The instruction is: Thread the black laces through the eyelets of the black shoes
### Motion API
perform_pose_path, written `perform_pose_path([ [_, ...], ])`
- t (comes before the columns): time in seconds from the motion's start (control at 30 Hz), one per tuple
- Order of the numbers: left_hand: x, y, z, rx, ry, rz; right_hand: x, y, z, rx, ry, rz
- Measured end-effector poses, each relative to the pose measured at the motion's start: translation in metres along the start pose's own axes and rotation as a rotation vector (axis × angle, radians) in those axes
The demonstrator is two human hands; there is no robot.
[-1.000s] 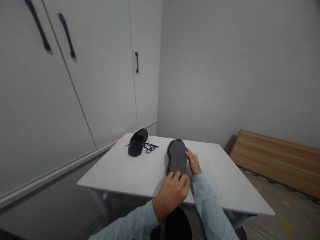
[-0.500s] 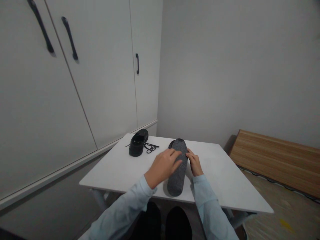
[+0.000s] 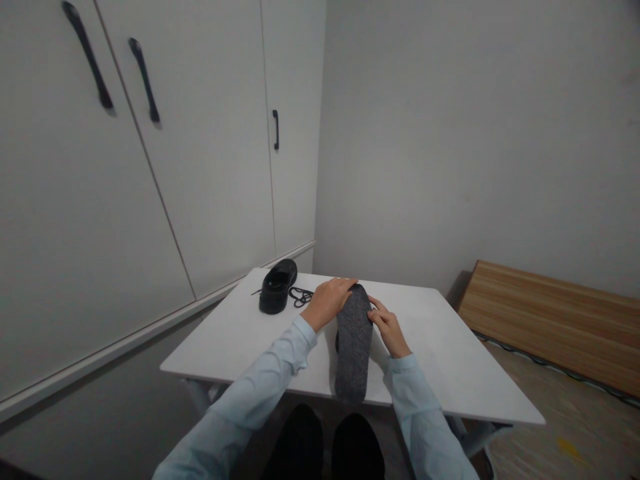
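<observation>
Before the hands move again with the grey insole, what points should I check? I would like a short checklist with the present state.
1. Left hand on far end of the insole: ok.
2. Right hand touching insole's right edge: ok.
3. Shoe under the insole: cannot tell, mostly hidden.
4. Insole near end inside the table edge: not ok, it overhangs.
5. Other shoe and lace apart from hands: ok.

White table (image 3: pixel 240 340) w/ black shoe (image 3: pixel 277 295), laces (image 3: pixel 299 297) (loose), grey insole (image 3: pixel 354 340).
</observation>
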State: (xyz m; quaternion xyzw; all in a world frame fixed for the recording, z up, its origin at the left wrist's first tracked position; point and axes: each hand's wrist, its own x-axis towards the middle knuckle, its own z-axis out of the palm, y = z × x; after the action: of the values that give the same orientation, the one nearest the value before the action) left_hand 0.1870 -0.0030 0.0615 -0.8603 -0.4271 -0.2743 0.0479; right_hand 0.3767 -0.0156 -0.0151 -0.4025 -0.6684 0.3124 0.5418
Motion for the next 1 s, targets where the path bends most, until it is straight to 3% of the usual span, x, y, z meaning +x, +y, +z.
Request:
perform_pose_path([
  [0.2,0.001,0.001,0.007,0.015,-0.091,-0.015,0.009,-0.008,-0.005,-0.049,-0.043,-0.005],
  [0.33,-0.002,0.004,0.015,0.009,-0.149,0.053,0.021,0.004,-0.009,-0.142,-0.016,-0.013],
  [0.6,-0.006,0.005,0.017,-0.005,-0.319,0.045,0.045,0.024,-0.005,-0.371,-0.115,0.053],
  [1.0,-0.006,-0.001,0.010,-0.190,-0.372,0.045,0.058,0.013,0.014,-0.710,-0.162,-0.033],
])
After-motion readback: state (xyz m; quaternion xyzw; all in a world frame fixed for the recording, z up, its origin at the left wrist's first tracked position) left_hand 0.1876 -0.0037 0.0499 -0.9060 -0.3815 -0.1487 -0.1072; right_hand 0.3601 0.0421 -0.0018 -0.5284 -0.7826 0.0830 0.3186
